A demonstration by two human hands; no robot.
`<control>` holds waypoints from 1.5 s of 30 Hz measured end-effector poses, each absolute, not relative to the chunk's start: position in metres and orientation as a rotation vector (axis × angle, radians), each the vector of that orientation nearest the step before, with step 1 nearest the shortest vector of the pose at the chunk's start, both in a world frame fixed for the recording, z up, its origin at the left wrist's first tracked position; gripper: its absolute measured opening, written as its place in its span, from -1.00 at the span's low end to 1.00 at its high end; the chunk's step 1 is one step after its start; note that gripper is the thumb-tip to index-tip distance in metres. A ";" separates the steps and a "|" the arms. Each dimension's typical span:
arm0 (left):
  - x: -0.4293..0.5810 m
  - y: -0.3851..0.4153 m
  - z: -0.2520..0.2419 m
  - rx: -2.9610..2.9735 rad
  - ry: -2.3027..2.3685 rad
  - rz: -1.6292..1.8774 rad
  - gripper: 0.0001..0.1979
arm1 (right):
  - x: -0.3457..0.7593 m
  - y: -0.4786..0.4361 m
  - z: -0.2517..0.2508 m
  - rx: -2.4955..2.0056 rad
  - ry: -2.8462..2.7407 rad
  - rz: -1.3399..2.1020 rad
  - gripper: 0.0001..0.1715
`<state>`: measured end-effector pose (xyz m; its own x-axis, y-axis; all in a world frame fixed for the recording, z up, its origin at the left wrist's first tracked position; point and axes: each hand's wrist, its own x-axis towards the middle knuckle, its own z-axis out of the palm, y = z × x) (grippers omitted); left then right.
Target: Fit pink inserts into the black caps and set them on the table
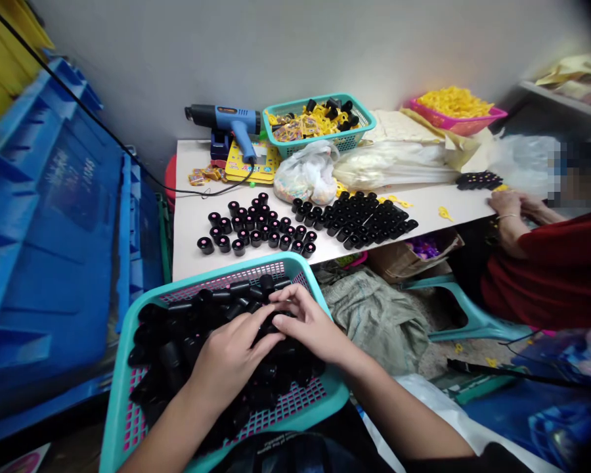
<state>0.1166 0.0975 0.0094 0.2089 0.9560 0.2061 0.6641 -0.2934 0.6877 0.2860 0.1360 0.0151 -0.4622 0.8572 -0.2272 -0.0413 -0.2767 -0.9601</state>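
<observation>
My left hand (231, 355) and my right hand (305, 322) meet over a heap of black cylindrical caps (187, 348). The heap fills a teal basket with pink mesh (115, 407) in front of me. The fingers of my right hand curl over one cap, and my left fingertips rest against the same spot. That cap is mostly hidden by my fingers. On the white table (190, 233) beyond, black caps stand upright in a loose group (256, 226), and a denser group (364, 220) lies to their right.
A blue heat gun (231, 125) and a teal basket of yellow parts (320, 125) stand at the table's back, near plastic bags (305, 174). A co-worker's hand (509, 207) rests at the right table edge. Blue crates (44, 243) rise close on the left.
</observation>
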 end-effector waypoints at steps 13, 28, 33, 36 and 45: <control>0.123 0.094 0.022 2.103 1.459 0.960 -0.60 | 0.282 0.135 0.010 -0.637 -0.976 2.386 -0.61; 0.108 0.087 0.025 1.985 1.457 1.097 -0.64 | 0.268 0.134 0.024 -0.704 -1.417 2.105 -0.63; 0.091 0.080 0.026 1.762 1.544 1.298 -0.64 | 0.241 0.143 0.045 -0.614 -1.760 1.944 -0.57; 0.077 0.079 0.028 1.238 1.554 1.470 -0.64 | 0.215 0.157 0.049 -0.529 -1.827 1.962 -0.50; 0.029 0.103 0.020 -0.310 0.544 1.307 -0.59 | 0.151 0.242 0.036 -0.728 -2.530 1.008 -0.64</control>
